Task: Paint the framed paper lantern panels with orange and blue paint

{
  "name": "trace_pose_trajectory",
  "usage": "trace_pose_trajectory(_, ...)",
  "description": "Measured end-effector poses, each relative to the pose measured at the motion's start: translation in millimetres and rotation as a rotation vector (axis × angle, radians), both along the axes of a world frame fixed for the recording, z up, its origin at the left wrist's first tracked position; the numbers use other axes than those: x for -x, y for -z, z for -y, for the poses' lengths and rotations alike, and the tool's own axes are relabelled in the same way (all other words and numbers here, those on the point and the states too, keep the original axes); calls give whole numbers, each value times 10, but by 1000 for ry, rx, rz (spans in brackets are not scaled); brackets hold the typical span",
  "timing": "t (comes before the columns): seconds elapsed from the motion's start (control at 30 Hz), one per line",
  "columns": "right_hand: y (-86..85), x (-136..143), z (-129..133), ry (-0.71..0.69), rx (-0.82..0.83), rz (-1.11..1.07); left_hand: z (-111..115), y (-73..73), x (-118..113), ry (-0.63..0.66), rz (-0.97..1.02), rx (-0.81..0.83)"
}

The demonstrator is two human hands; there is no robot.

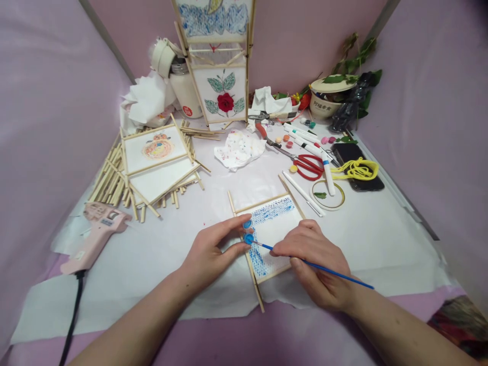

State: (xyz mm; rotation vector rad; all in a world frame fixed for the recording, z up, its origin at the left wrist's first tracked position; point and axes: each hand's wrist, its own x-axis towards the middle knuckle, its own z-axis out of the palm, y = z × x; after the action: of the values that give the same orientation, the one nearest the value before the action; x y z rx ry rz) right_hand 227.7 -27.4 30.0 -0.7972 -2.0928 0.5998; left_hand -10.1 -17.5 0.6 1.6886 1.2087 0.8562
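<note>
My left hand holds a small open pot of blue paint between finger and thumb, with a round blue piece by the fingertip. My right hand grips a thin blue paintbrush, its tip at the pot. Beneath both hands lies a wooden-stick frame with a white panel. Rows of blue dabs run along the panel's top and left side; its middle is white. My right hand covers the panel's lower right part.
A pink glue gun lies left, near a pile of sticks and framed panels. A tall decorated frame stands behind. Red-handled scissors, markers, a tape roll and a phone lie right.
</note>
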Motion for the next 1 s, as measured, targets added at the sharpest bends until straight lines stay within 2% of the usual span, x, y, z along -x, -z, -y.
trace_pose_trajectory(0.13,-11,-26,25,57,-11,-96,-9,-16,-17,-66,94,66)
trace_pose_trajectory(0.27,45,-42,12,176,61,-159,-46,-58,-25,-162,282,134)
trace_pose_trajectory(0.37,123,-57,-29,231,180,-177,-70,-89,-23,-182,389,187)
trace_pose_trajectory(0.5,208,-102,-90,310,416,-200,-78,-106,-18,-171,439,234)
trace_pose_trajectory(0.57,221,-121,-110,330,454,-207,-78,-105,-16,-167,445,247)
trace_pose_trajectory(0.63,209,-123,-116,319,385,-185,-78,-101,-15,-164,449,250)
trace_pose_trajectory(0.83,122,-4,-52,171,-54,76,-75,-89,-8,-147,440,248)
trace_pose_trajectory(1.0,116,73,-26,156,-189,186,-72,-73,4,-144,434,238)
